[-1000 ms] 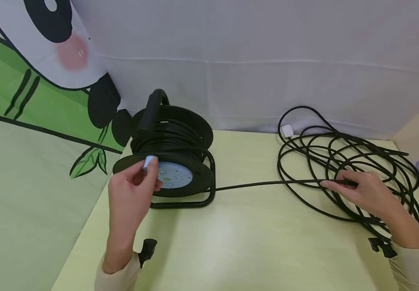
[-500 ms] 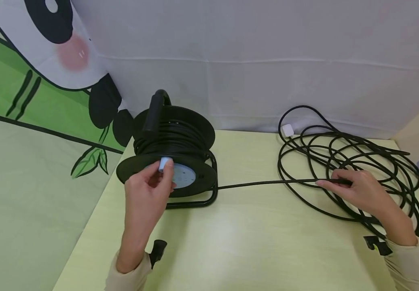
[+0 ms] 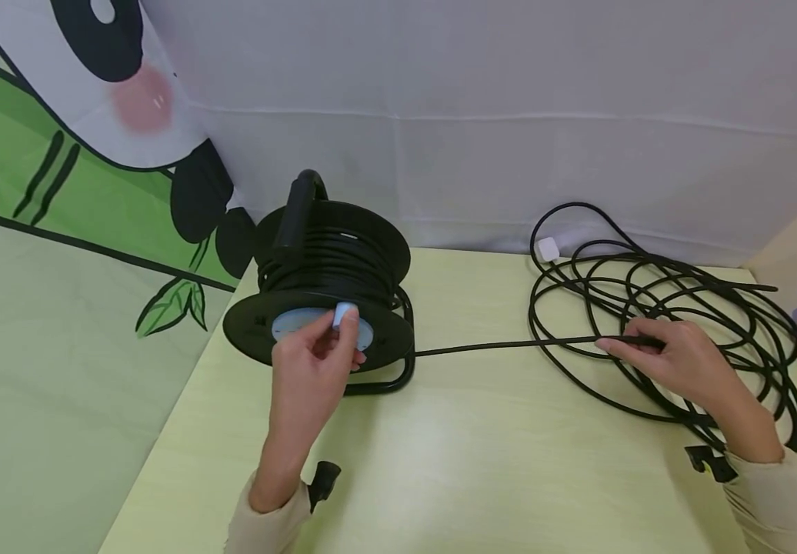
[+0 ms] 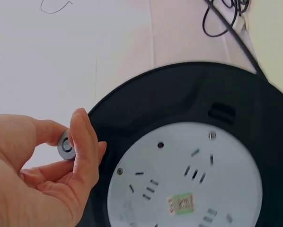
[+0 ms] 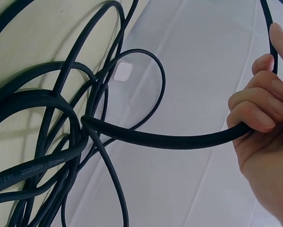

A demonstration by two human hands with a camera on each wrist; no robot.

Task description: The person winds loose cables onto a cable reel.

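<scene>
A black cable reel point(image 3: 246, 327) stands at the left of the table, its drum wound with black cable and its front flange carrying a light blue socket panel point(image 4: 179, 156). My left hand point(image 3: 310, 373) pinches the small pale blue crank knob point(image 3: 343, 314) between thumb and fingers, in front of the panel. With curled fingers my right hand point(image 3: 682, 362) grips the black cable point(image 3: 488, 346), which runs straight from the reel. Past that hand, the right wrist view shows the cable bending back into the loose coils point(image 5: 61, 161).
The heap of tangled cable point(image 3: 717, 296) spreads over the right of the table point(image 3: 481, 462). A white plug point(image 3: 547, 249) lies at its back left. Behind stands a pale cloth backdrop point(image 3: 475, 154), with a printed cartoon at left. The reel's carrying handle point(image 3: 295, 219) rises above the drum.
My left hand has carried the knob rightward across the front of the reel, turning the flange and panel. My right hand, still holding the cable, has shifted slightly left.
</scene>
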